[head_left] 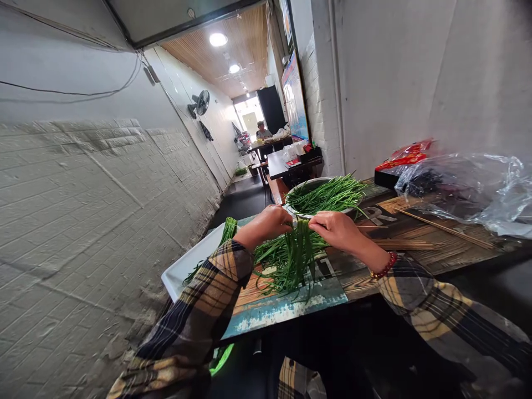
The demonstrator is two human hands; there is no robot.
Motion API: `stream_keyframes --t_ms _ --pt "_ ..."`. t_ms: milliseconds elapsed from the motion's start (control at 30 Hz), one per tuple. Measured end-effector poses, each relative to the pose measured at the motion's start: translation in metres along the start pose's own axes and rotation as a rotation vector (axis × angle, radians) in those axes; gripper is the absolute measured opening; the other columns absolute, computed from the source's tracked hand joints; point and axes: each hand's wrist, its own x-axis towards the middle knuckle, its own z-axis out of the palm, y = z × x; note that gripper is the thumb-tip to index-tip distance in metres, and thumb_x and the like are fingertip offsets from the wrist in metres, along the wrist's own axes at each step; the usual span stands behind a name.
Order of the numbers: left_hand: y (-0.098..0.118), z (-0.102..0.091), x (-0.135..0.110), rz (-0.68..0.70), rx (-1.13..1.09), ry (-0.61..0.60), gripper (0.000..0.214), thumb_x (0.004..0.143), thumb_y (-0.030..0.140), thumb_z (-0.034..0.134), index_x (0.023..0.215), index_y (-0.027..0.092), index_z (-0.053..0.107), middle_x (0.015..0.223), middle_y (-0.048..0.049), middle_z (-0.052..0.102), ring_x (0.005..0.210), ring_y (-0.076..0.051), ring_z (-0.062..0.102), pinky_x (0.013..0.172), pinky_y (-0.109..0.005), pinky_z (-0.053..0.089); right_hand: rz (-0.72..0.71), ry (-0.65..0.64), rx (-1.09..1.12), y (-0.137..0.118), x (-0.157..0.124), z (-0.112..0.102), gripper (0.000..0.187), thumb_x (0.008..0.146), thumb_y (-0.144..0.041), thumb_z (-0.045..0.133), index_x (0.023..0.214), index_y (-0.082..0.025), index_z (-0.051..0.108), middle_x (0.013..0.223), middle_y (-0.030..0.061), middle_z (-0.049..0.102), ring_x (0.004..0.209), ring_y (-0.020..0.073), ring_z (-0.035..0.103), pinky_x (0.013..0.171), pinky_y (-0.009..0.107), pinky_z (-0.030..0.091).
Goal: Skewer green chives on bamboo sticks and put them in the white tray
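Note:
My left hand (pixel 269 220) and my right hand (pixel 336 228) are both closed and meet over the table, pinching the top of a bunch of long green chives (pixel 291 257) that hangs down between them. A loose pile of the same chives lies on the table beneath. Just beyond my hands stands a metal bowl (pixel 294 193) heaped with more chives (pixel 328 194). A white tray (pixel 187 265) at my left holds another small bundle of chives (pixel 228 227). Both my sleeves are plaid, and a red bead bracelet (pixel 384 267) is on my right wrist.
Thin wooden skewers (pixel 444 228) lie on the wooden table (pixel 415 255) to the right, beside a crumpled clear plastic bag (pixel 477 191) and a red packet (pixel 405 155). A brick wall runs close on the left. Further tables and a seated person (pixel 262 131) are down the corridor.

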Motion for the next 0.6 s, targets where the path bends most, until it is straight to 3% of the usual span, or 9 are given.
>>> stream_keyframes --t_ms 100,233,300,433,600 --pt "0.003 0.004 0.003 0.034 0.022 -0.139 0.011 0.066 0.016 0.067 0.055 0.018 0.067 0.053 -0.0008 0.059 0.064 -0.014 0.052 0.067 -0.025 0.039 -0.007 -0.002 -0.012 -0.002 -0.001 0.0 0.022 0.091 -0.024 0.052 0.079 -0.02 0.069 0.077 0.0032 0.066 0.075 0.0165 0.059 0.064 0.026 0.034" --pt "0.006 0.003 0.004 0.056 0.038 -0.14 0.012 0.069 0.019 0.067 0.057 0.017 0.067 0.053 0.0008 0.058 0.062 -0.013 0.052 0.065 -0.024 0.039 0.007 -0.008 -0.022 -0.005 -0.002 0.001 0.021 0.09 -0.023 0.052 0.078 -0.019 0.069 0.077 0.0032 0.066 0.075 0.0165 0.059 0.064 0.026 0.034" --pt "0.006 -0.004 0.004 0.072 0.109 -0.193 0.007 0.07 0.024 0.069 0.07 0.017 0.071 0.065 0.0004 0.065 0.067 -0.013 0.055 0.067 -0.024 0.04 0.022 -0.017 0.003 -0.004 -0.002 0.0 0.021 0.091 -0.024 0.052 0.079 -0.019 0.07 0.077 0.0026 0.066 0.074 0.0159 0.059 0.064 0.025 0.034" --pt "0.002 -0.024 -0.001 0.045 0.276 -0.229 0.026 0.075 0.036 0.069 0.094 0.018 0.071 0.089 -0.0027 0.07 0.08 -0.015 0.059 0.078 -0.026 0.042 0.049 -0.016 0.035 0.001 -0.001 -0.001 0.022 0.091 -0.026 0.052 0.08 -0.019 0.07 0.078 0.0026 0.067 0.075 0.0158 0.06 0.066 0.025 0.035" --pt "-0.002 -0.027 -0.008 0.038 0.44 -0.208 0.012 0.077 0.028 0.068 0.085 0.021 0.071 0.091 -0.0021 0.068 0.086 -0.016 0.058 0.086 -0.031 0.039 0.048 -0.027 0.052 0.001 -0.002 0.001 0.023 0.091 -0.026 0.052 0.079 -0.019 0.07 0.079 0.0024 0.068 0.075 0.016 0.06 0.066 0.025 0.035"
